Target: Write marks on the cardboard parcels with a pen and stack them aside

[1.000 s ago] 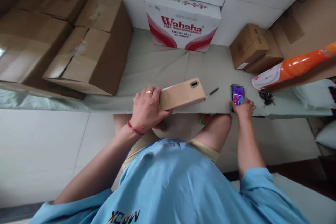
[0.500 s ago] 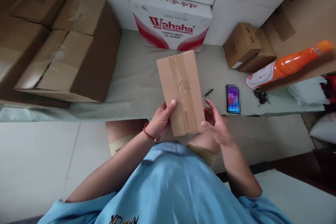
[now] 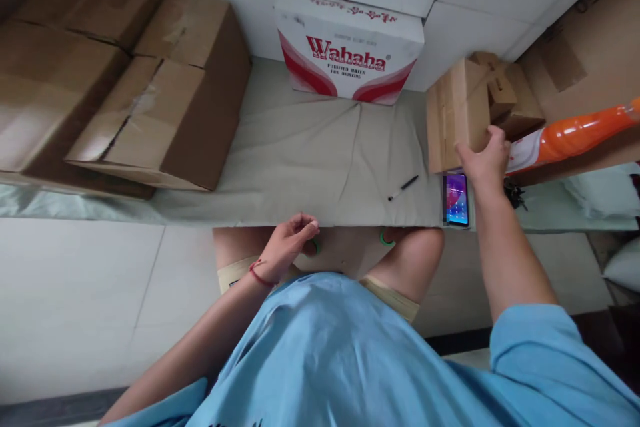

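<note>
A brown cardboard box (image 3: 453, 113) with a taped seam stands on its edge at the right of the cloth-covered table. My right hand (image 3: 485, 157) grips its near end, thumb on one side and fingers around the other. Over my lap, just off the table's front edge, my left hand (image 3: 293, 243) is loosely closed, thumb against the fingers, and nothing shows in it. A phone (image 3: 456, 199) with a lit screen lies just in front of the held box. Left of the phone is a black pen (image 3: 403, 188).
Large taped cartons (image 3: 145, 113) fill the table's left side. A white and red Wahaba-style water carton (image 3: 350, 53) stands at the back against the wall. Behind the held box are small cardboard boxes (image 3: 520, 100). An orange bottle (image 3: 575, 137) and keys (image 3: 514, 193) are at the right.
My right hand has carried the cardboard box from over the table's front edge to the right, beside the small boxes. My left hand has let go of it and drawn back.
</note>
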`<state>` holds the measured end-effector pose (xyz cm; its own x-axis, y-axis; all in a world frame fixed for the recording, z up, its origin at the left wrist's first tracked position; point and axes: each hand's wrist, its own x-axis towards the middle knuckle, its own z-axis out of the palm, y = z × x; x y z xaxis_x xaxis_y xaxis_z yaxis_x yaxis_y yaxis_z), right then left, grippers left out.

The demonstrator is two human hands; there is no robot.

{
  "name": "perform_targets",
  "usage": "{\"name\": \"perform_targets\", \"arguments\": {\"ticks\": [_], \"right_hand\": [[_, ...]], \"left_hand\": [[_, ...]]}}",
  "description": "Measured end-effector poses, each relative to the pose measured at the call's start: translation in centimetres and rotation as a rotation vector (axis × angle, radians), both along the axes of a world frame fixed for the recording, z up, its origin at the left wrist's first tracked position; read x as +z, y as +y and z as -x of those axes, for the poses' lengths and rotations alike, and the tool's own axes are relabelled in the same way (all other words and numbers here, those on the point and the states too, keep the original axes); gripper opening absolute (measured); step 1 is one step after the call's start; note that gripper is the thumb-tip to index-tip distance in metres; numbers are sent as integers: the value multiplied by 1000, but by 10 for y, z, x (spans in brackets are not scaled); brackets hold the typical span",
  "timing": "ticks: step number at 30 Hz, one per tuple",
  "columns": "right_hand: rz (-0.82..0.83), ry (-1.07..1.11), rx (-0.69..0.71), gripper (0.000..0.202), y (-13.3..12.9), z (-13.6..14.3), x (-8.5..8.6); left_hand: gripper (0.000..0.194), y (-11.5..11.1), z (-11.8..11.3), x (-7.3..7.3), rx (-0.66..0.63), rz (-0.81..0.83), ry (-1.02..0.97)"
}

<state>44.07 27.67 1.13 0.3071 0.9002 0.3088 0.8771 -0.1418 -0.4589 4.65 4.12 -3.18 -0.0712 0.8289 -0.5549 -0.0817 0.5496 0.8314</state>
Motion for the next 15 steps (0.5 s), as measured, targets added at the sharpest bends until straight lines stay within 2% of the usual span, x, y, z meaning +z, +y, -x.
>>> {"name": "perform_targets", "arguments": {"ticks": [3, 7, 9, 12, 15], "right_hand": [[88, -52, -69, 82, 33, 15, 8], [140, -103, -72, 81, 54, 35, 8], [110, -104, -75, 72, 62, 36, 3], [15, -114, 45, 54, 70, 32, -7], [-52, -163, 196, 59, 67, 35, -19]], "left_hand": [[56, -15, 11, -3, 66, -5, 35], [57, -27, 23, -9, 127, -16, 121], [57, -29, 30, -12, 144, -24, 184], [59, -28, 41, -16, 164, -33, 249], [56, -22, 53, -17, 200, -77, 367]]}}
